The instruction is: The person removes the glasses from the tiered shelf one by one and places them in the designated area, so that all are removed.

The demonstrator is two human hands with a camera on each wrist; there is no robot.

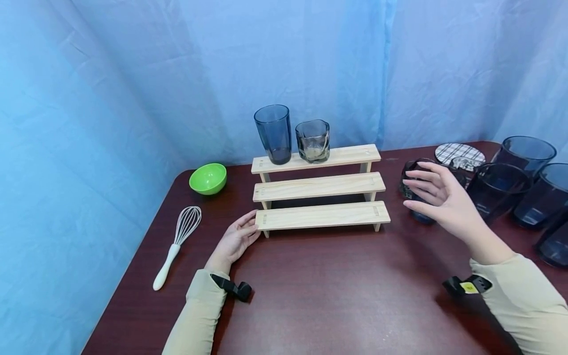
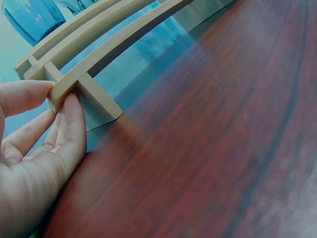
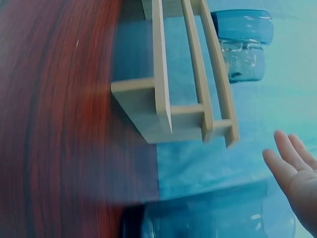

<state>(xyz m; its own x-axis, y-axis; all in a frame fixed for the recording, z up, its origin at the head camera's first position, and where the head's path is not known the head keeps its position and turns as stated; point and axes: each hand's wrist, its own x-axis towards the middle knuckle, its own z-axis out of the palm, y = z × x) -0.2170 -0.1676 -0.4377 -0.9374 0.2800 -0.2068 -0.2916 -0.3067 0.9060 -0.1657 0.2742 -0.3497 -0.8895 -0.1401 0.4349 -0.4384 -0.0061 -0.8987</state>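
A three-tier wooden stand (image 1: 319,185) is at the back of the table. My left hand (image 1: 237,240) pinches the left end of its lowest board, thumb above and fingers beneath, as the left wrist view shows. On the top board stand a tall blue glass (image 1: 276,135) and, just right of it, a short wavy grey glass (image 1: 313,142). To the right of the stand my right hand (image 1: 443,199) is raised, fingers spread and holding nothing. Behind it, partly hidden, is a dark patterned glass (image 1: 406,185). In the right wrist view, blue glassware (image 3: 218,213) lies below the hand.
Several dark blue glasses (image 1: 494,190) crowd the table's right side, near a checked round coaster (image 1: 459,153). At left are a green bowl (image 1: 208,179) and a whisk (image 1: 177,244) with a white handle. Blue curtains (image 1: 222,74) hang behind the dark red table (image 1: 319,296).
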